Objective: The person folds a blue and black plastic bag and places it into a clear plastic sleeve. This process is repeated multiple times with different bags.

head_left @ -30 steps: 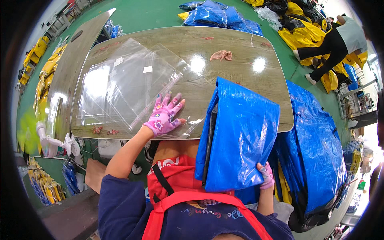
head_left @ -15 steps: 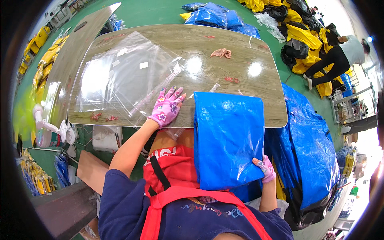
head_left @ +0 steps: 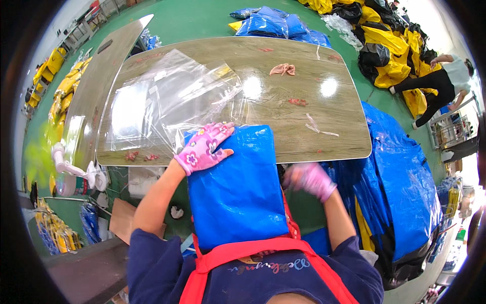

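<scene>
A wooden table fills the middle of the view, standing on a green floor. A heap of blue bags lies to the right of it, with yellow and black bags piled further back, where another person bends over.

A folded blue bag hangs over the table's near edge, its top on the wood and the rest against the person's red apron. Clear plastic sheets lie on the table's left half, just beside the bag.

The left hand, in a pink flowered glove, rests flat and open on the bag's top left corner, pressing without gripping. The right hand, also gloved, is blurred just right of the bag, below the table edge; its grip cannot be made out.
</scene>
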`<state>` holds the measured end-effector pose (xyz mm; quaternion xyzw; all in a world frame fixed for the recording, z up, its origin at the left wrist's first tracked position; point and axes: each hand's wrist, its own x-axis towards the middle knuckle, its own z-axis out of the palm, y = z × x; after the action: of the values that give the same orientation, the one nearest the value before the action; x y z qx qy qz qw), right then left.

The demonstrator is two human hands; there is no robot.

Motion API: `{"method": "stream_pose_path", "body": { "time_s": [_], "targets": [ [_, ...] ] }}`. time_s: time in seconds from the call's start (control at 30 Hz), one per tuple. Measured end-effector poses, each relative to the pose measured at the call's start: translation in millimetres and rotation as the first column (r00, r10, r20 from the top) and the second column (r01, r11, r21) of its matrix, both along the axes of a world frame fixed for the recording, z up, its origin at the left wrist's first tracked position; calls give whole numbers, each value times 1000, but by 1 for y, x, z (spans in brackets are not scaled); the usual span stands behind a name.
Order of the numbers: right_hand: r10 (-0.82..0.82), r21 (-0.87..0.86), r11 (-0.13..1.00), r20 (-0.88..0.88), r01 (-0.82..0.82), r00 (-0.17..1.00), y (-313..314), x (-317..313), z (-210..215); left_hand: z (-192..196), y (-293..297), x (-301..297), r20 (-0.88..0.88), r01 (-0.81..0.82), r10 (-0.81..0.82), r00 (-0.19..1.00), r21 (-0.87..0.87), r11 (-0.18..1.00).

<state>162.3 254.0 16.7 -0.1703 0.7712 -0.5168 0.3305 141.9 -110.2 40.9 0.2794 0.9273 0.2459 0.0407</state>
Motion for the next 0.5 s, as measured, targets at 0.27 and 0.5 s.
{"method": "stream_pose_path", "body": {
  "time_s": [0.27,0.5],
  "targets": [
    [183,49,982,2,-182,983,-95,-171,-27,14,18,6,-113,-22,10,994,-102,995],
    [-31,-147,987,198,60,980,-60,-118,7,-8,8,26,-246,-232,200,948,-105,967]
  ]
}}
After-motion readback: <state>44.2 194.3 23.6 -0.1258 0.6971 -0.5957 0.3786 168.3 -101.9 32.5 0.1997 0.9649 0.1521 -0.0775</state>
